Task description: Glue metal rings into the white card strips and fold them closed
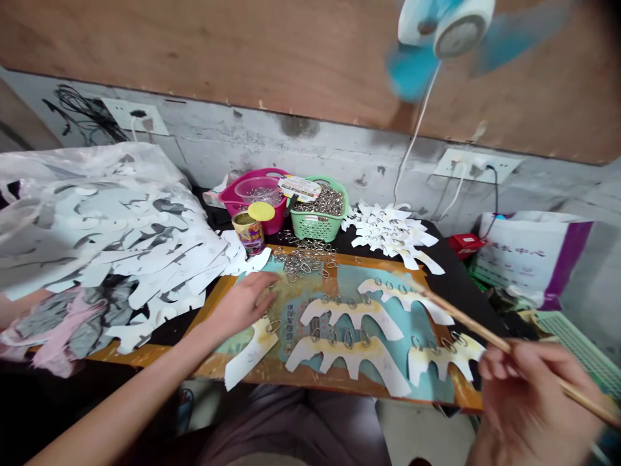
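- Right hand (528, 404): fingers clenched round a wooden stick (490, 333) (chopstick-thin)
- Left hand (240, 304): fingers released, spread on a printed board (369, 264)
- White paper cutouts (354, 366) with metal rings (348, 338): lying on the board

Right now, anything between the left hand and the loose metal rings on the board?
Nothing visible. The left hand lies over the printed sheet, and the loose metal rings sit just beyond its fingertips. Only the sheet shows in the gap.
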Motion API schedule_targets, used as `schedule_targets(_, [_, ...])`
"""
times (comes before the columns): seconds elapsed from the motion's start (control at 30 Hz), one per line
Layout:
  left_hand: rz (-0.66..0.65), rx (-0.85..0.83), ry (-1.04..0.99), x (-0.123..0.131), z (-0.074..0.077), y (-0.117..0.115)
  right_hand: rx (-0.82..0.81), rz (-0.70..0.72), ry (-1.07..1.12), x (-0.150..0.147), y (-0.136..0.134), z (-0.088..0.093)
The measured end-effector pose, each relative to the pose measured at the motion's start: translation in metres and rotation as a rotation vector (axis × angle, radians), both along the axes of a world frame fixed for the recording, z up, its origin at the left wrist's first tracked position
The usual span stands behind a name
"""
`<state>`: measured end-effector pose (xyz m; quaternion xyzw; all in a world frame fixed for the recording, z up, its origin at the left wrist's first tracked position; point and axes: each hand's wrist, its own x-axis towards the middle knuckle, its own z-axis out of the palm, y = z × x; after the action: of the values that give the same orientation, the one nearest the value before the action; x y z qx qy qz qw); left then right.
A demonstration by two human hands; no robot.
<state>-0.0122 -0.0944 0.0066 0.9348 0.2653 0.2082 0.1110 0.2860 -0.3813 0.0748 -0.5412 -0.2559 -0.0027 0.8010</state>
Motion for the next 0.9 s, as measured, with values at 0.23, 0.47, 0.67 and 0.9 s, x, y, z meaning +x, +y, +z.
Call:
schedule_targets(0.23, [-0.298, 0.030, -0.004, 0.077, 0.009, -0.028, -0.359, 0.137, -0.070, -0.012, 0.032, -0.021])
schedule_targets(0.47, [-0.355, 0.027, 0.142, 0.090, 0.019, -0.059, -0.530, 0.280, -0.012, -0.016, 0.037, -0.040])
schedule_targets(0.67, [-0.445, 0.022, 0.209, 0.084, 0.012, -0.074, -0.548, 0.370, 0.009, -0.001, 0.025, -0.060])
schedule_targets(0.9, [-0.457, 0.043, 0.181, 0.086, 0.008, -0.071, -0.632, 0.194, -0.177, -0.001, -0.003, -0.046])
